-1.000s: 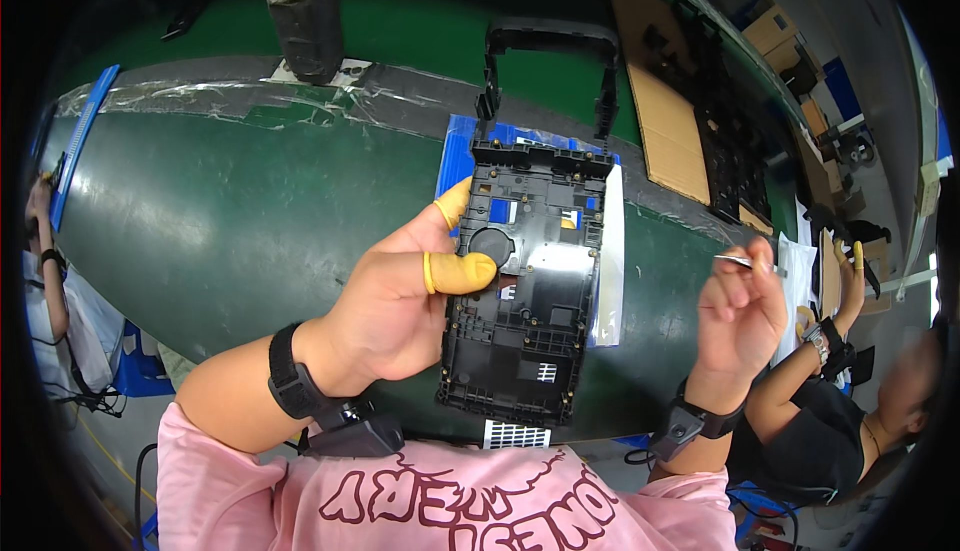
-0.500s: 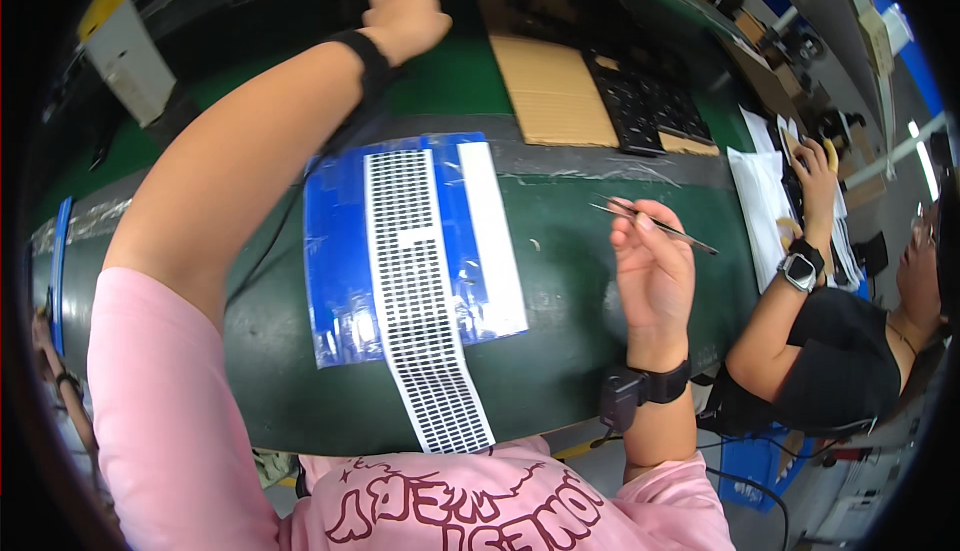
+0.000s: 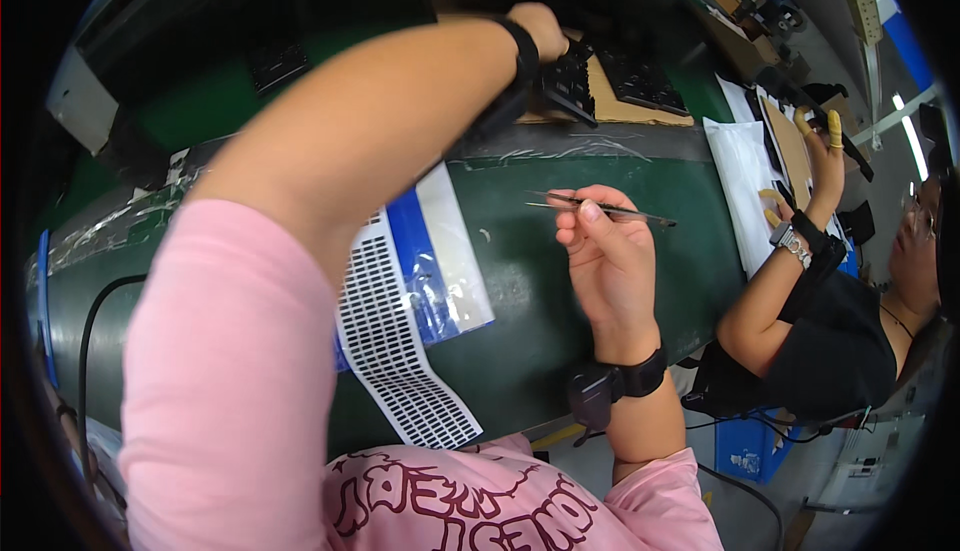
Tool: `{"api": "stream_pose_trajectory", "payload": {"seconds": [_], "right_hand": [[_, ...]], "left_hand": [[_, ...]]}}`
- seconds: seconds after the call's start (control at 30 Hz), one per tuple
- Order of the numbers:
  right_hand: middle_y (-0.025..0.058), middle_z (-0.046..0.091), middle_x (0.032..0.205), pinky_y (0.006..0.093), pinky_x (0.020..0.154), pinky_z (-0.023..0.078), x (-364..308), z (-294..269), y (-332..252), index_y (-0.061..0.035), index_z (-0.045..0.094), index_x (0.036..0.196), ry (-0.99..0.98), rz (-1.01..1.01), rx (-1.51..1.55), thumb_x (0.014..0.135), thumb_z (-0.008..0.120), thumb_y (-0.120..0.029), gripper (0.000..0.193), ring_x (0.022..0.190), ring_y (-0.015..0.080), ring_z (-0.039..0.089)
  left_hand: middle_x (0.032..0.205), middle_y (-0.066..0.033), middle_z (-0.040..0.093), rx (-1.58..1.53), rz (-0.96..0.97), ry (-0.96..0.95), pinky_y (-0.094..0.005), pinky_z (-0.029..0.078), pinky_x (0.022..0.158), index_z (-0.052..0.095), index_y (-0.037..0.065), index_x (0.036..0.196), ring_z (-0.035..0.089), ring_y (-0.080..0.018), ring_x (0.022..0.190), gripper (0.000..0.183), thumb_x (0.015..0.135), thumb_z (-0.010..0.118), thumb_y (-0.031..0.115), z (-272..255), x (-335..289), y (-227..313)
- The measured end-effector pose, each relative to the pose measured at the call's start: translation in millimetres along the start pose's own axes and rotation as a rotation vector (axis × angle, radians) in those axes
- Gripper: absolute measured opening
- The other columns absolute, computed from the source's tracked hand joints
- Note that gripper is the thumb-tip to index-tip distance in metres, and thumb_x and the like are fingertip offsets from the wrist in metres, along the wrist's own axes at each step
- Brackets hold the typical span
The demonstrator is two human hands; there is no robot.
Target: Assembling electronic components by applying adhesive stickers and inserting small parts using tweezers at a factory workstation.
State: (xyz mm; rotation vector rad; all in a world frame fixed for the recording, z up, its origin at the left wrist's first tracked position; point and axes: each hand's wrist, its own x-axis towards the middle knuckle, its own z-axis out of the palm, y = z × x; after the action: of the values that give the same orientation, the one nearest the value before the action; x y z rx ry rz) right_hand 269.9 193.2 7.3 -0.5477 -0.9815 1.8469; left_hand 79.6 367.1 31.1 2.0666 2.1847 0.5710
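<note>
My left hand point(image 3: 540, 31) reaches across to the far side of the table, closed on the near end of a flat black part point(image 3: 568, 86). That part looks tilted above a cardboard sheet point(image 3: 608, 101); the fingertips are partly hidden. Between the thumb and fingers of my right hand point(image 3: 612, 251) are thin tweezers point(image 3: 640, 217), their tips pointing left over the green table. A white label sheet point(image 3: 385, 326) with rows of small black rectangles lies on a blue plastic sheet point(image 3: 425, 276), partly covered by my left arm.
More black parts point(image 3: 645, 81) rest on the cardboard, and another black part point(image 3: 277, 68) lies at the far left. On the right a co-worker's hand point(image 3: 825, 166) wears yellow finger covers, beside white bags point(image 3: 735, 181). A black cable point(image 3: 90, 351) curves at the left.
My left hand has swung right from the dark far area to the black parts and taken hold of one. My right hand keeps the tweezers. The view has shifted slightly.
</note>
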Motion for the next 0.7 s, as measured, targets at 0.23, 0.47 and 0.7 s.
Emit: {"api": "stream_pose_trajectory", "payload": {"seconds": [0.23, 0.47, 0.7], "right_hand": [[0.0149, 0.059, 0.083, 0.0238, 0.057, 0.048, -7, 14, 10, 0.0019, 0.053, 0.09, -0.062, 0.106, -0.166, 0.08, 0.055, -0.006, 0.013, 0.07, 0.0169, 0.059], [0.0103, 0.06, 0.075, 0.0192, 0.051, 0.043, 5, 81, 25, 0.0017, 0.054, 0.085, -0.156, 0.163, -0.446, 0.077, 0.059, -0.009, 0.015, 0.062, 0.0105, 0.055], [0.0109, 0.059, 0.066, 0.0165, 0.042, 0.039, 17, 94, 74, 0.0032, 0.05, 0.084, -0.147, 0.203, -0.425, 0.073, 0.058, 0.0, 0.014, 0.051, 0.0078, 0.053]], "left_hand": [[0.07, -0.0114, 0.06, -0.72, -0.111, 0.178, -0.03, 0.047, 0.054, 0.056, -0.004, 0.081, 0.058, -0.0194, 0.059, 0.012, 0.073, 0.057, 0.005, -159, -126, -21], [0.084, -0.0094, 0.062, -1.655, -0.443, 0.223, -0.0275, 0.052, 0.061, 0.055, -0.002, 0.099, 0.062, -0.0156, 0.071, 0.029, 0.082, 0.053, 0.022, -156, -285, -77], [0.098, -0.0096, 0.056, -1.671, -0.616, 0.288, -0.0268, 0.05, 0.071, 0.043, -0.001, 0.11, 0.059, -0.0145, 0.083, 0.034, 0.085, 0.049, 0.023, -119, -366, -51]]}}
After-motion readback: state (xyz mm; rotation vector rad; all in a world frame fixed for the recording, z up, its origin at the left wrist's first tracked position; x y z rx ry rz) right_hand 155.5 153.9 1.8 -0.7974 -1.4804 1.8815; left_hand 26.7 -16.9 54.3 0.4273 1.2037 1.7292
